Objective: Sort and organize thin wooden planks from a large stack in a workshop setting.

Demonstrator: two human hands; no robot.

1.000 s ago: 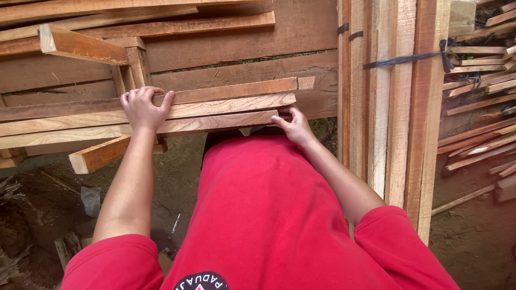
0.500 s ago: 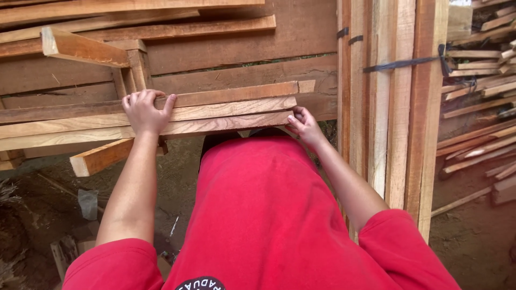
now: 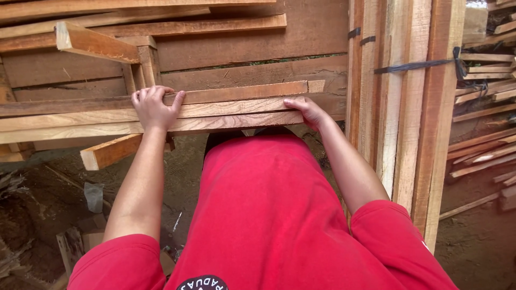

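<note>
At the far left, on the dirt ground, lies a crumpled scrap of clear plastic wrapping, with a flat piece of brown cardboard just below it; neither shows a readable label. Above them a short reddish wooden block juts out from under a stack of long pale wooden planks that runs across the view. The left hand rests on top of this stack, its fingers pressed together and curled over the far edge of the upper plank, thumb out to the side. Farther right, the right hand lies at the stack's end, fingers together and flat on the wood, thumb pointing left along it. A red short-sleeved shirt fills the lower middle. To the right stands a bundle of upright pale timber boards, bound by a dark strap. Beyond it, loose wooden slats lie piled.
</note>
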